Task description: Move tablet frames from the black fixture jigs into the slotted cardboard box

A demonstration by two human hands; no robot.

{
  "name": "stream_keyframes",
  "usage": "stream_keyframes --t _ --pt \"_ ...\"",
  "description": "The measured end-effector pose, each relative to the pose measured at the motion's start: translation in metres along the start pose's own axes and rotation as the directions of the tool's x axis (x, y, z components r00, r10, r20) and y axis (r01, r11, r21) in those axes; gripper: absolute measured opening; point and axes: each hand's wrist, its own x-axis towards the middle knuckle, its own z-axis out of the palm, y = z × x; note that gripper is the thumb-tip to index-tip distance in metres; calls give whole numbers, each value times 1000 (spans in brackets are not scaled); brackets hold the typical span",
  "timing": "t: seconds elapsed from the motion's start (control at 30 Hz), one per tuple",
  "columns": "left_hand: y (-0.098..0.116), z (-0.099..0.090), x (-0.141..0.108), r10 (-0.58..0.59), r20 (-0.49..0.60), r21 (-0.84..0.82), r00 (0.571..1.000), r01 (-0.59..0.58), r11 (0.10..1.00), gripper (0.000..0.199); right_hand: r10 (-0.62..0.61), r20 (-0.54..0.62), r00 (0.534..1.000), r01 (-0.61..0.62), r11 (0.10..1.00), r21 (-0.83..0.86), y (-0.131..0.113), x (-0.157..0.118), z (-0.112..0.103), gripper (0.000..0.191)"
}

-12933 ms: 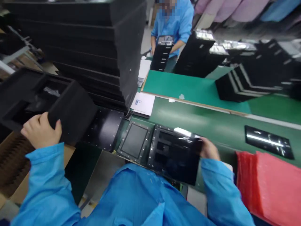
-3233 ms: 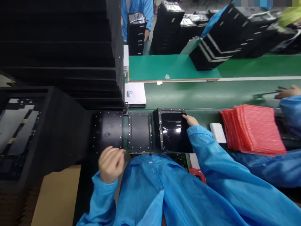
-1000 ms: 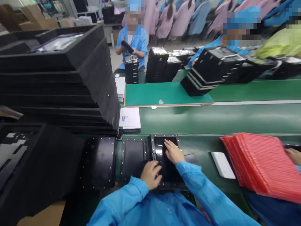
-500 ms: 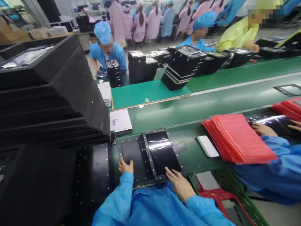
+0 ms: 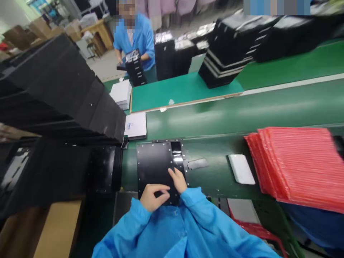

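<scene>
A flat matte-black panel [image 5: 153, 161] with small pale dots along its edges lies on the green bench in front of me. It covers most of a glossy dark screen-like panel [image 5: 177, 152], whose right strip and dotted border still show. My right hand [image 5: 178, 181] rests at the black panel's right side, fingers extended and apart. Over the panel's lower edge is my left hand [image 5: 153, 197], its thumb and index finger curled into a near-closed ring. Anything between those fingertips is too small to make out. A small grey strip [image 5: 197, 163] lies to the right.
Tall black trays [image 5: 80, 93] are stacked at left. White papers [image 5: 135, 124] lie beyond the panels. A white phone-like object [image 5: 241, 169] and red bubble-wrap sleeves [image 5: 303, 165] are at right. Across the bench, a person in blue [image 5: 138, 39] handles black trays.
The matte-black panel now lies over the glossy one, which was exposed before. My hands have come closer together, and my left fingers have curled. The camera view has shifted.
</scene>
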Motion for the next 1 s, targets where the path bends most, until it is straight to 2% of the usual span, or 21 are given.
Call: stream_keyframes --t 0.07,0.13,0.2,0.27,0.37,0.43,0.5,0.57,0.63,0.67,0.73,0.8,0.87,0.9,0.93,1.0 --pt "10 23 -4 -8 -135 192 991 34 981 30 8 -31 999 -7 999 48 7 0 -18 68" --pt "8 39 -8 -32 -235 289 972 101 952 30 24 -63 998 -21 999 44 11 3 -34 68" --pt "3 49 -15 -33 -249 365 968 125 922 29 44 -98 994 -42 999 17 11 11 -46 70" --pt "-2 54 -22 -27 -209 456 978 122 882 28 57 -108 993 -57 998 -3 7 20 -54 74" --pt "-7 53 -25 -57 -200 595 978 167 786 29 45 -98 994 -49 998 -42 2 25 -71 75" --pt "-10 47 -23 -128 -278 655 952 286 699 43 -13 -137 990 -2 994 -105 5 20 -87 71" --pt "-17 38 -17 -288 -366 642 885 464 610 70 -81 -188 979 41 978 -207 15 13 -100 67" --pt "-28 30 -8 -485 -364 591 795 600 539 83 -48 -201 978 -20 947 -320 31 8 -104 72" --pt "-40 27 2 -597 -312 572 740 648 504 71 35 -148 988 -92 913 -398 50 10 -98 76" --pt "-45 27 7 -611 -294 581 735 645 496 60 43 -123 991 -91 904 -419 59 13 -93 77" --pt "-52 31 14 -599 -281 622 750 617 482 45 34 -104 994 -76 894 -442 74 19 -86 78" --pt "-54 33 18 -591 -248 670 767 577 468 43 14 -89 996 -54 882 -468 82 25 -86 78" --pt "-53 22 19 -576 -171 728 799 496 473 46 -29 -73 997 -14 850 -527 84 30 -93 75" --pt "-52 9 19 -556 -125 751 822 445 488 46 -74 -83 994 14 824 -567 81 33 -97 73" --pt "-52 -11 20 -522 -96 764 848 399 508 46 -141 -107 984 47 792 -609 77 36 -99 71" --pt "-54 -73 22 -421 -123 765 899 357 537 43 -316 -170 933 117 717 -688 61 40 -95 67"
